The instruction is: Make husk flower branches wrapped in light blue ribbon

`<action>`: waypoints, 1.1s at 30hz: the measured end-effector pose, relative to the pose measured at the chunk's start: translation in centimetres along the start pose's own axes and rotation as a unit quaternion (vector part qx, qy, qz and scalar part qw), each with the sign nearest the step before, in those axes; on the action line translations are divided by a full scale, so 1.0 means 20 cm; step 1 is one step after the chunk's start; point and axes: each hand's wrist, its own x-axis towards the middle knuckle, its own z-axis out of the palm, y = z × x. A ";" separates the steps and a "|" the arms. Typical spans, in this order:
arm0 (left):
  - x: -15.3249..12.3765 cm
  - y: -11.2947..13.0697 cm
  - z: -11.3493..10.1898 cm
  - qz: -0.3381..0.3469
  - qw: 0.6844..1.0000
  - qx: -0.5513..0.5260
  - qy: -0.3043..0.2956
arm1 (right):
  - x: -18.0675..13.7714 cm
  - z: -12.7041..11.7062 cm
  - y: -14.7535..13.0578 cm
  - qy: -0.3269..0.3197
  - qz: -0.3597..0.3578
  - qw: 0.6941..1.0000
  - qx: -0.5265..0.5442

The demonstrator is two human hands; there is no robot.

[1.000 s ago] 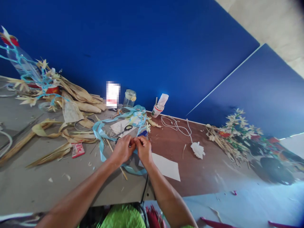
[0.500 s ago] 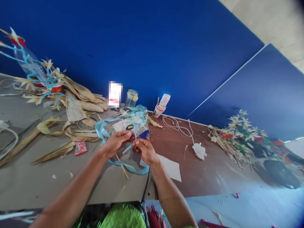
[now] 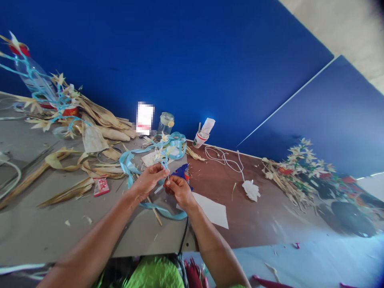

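My left hand [image 3: 151, 179] is closed, its thumb and fingers pinching a thin flower stem [image 3: 165, 161] wrapped in light blue. Cream husk-like flowers [image 3: 164, 138] top this stem. Just below and to the right, my right hand [image 3: 180, 190] pinches the lower end of the stem, its fingertips close to the left ones. A light blue ribbon [image 3: 127, 161] loops around both hands and lies on the table. Behind my right hand is a blue tool [image 3: 181, 171] with a red-orange part, partly hidden.
Dried corn husks [image 3: 64, 191] and a red packet [image 3: 101, 186] lie left. A clear jar [image 3: 165, 123] and white cup [image 3: 199, 140] stand by the blue partition [image 3: 192, 60]. White paper [image 3: 213, 211], a white cord [image 3: 223, 158] and a flower bunch [image 3: 307, 160] are right.
My left hand has shifted slightly, and the flower stem has turned so its flowers show more, leaning left. My right hand stays nearly in place, still pinching.
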 end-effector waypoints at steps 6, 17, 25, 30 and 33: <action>0.00 -0.01 0.01 0.035 0.999 0.037 0.013 | -0.01 0.02 -0.03 0.063 -0.058 0.981 -0.174; 0.00 -0.01 0.04 0.046 0.994 0.064 0.071 | -0.04 0.04 -0.03 0.117 -0.174 0.872 -0.442; 0.03 -0.04 0.01 0.067 0.987 0.074 0.124 | -0.08 0.02 -0.08 0.106 -0.261 0.798 -0.533; 0.03 -0.05 0.01 0.067 0.988 0.068 0.125 | -0.11 0.02 -0.11 0.100 -0.323 0.749 -0.570; 0.03 -0.06 0.00 0.069 0.989 0.053 0.119 | -0.12 0.03 -0.12 0.090 -0.333 0.741 -0.577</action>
